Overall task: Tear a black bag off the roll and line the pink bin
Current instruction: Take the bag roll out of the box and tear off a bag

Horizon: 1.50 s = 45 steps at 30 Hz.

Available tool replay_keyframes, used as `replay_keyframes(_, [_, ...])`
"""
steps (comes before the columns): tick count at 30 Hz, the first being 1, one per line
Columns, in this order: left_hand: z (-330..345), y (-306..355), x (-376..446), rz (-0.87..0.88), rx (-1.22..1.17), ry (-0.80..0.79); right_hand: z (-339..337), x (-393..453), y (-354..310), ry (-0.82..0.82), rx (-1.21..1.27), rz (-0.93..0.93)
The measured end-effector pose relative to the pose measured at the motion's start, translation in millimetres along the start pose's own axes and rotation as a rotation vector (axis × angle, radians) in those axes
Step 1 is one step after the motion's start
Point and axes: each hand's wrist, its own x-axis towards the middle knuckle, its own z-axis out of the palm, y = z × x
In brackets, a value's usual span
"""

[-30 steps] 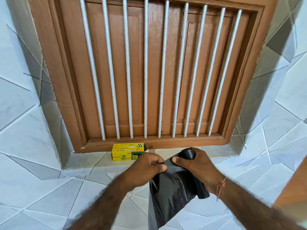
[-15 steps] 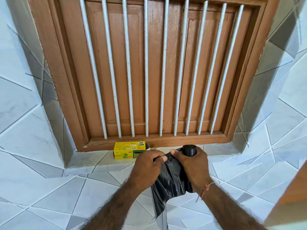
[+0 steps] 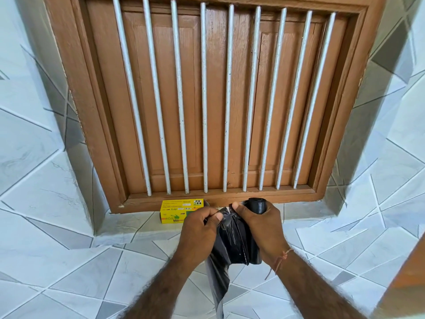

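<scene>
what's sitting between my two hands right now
In the head view, bunched black bag plastic spans the gap, pinched by the left hand and running to the roll gripped in the right hand.

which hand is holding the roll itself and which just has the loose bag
The right hand grips the black roll, whose end pokes out above its fingers. The left hand only pinches the unrolled bag hanging between them.

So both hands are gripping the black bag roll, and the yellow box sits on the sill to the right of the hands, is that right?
Not quite. In the head view the yellow box sits on the tiled sill to the left of the hands, partly hidden behind the left hand. The rest holds: the left hand and the right hand both grip the black bag roll.
</scene>
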Motion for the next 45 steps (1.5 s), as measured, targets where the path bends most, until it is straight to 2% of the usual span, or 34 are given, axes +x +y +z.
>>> replay_keyframes(2, [-7.0, 0.4, 3.8, -0.052, -0.051, -0.078, -3.6, -0.8, -2.4, -0.067, -0.024, -0.021])
replay_keyframes(6, [-10.6, 4.8, 4.8, -0.122, -0.017, -0.204, -3.9, 1.5, 0.5, -0.059, -0.073, -0.048])
replay_keyframes(13, [-1.4, 5.5, 0.6, -0.04, 0.027, 0.004, 1.9, 3.8, -2.2, -0.071, -0.001, -0.031])
replay_keyframes(19, [0.3, 2.8, -4.8, 0.005, 0.038, 0.104, 9.6, 5.6, -1.2, -0.06, 0.025, -0.017])
replay_keyframes(31, [-1.2, 0.9, -7.5, 0.029, 0.112, 0.19, 22.1, 4.4, -4.3, -0.043, -0.044, -0.044])
replay_keyframes(36, [-43.0, -8.2, -5.4, -0.031, 0.019, 0.371, -27.4, 38.8, -13.7, 0.258, 0.096, 0.038])
replay_keyframes(37, [-58.3, -14.0, -2.8, -0.047, 0.022, 0.371, -40.0, 46.2, -14.9, 0.264, 0.094, 0.035])
replay_keyframes(38, [-71.6, -19.9, -0.3, -0.074, 0.037, 0.325, -48.0, 50.5, -15.7, 0.248, 0.095, 0.037])
replay_keyframes(40, [-87.2, -30.0, 2.4, -0.144, 0.099, 0.136, -48.9, 51.3, -15.7, 0.146, 0.105, 0.088])
replay_keyframes(42, [-91.2, -32.6, 1.0, -0.183, 0.201, -0.054, -40.2, 46.2, -13.7, 0.012, 0.158, 0.214])
replay_keyframes(45, [-85.9, -28.1, 1.1, -0.15, 0.376, -0.187, -35.4, 38.4, -11.6, -0.121, 0.354, 0.409])
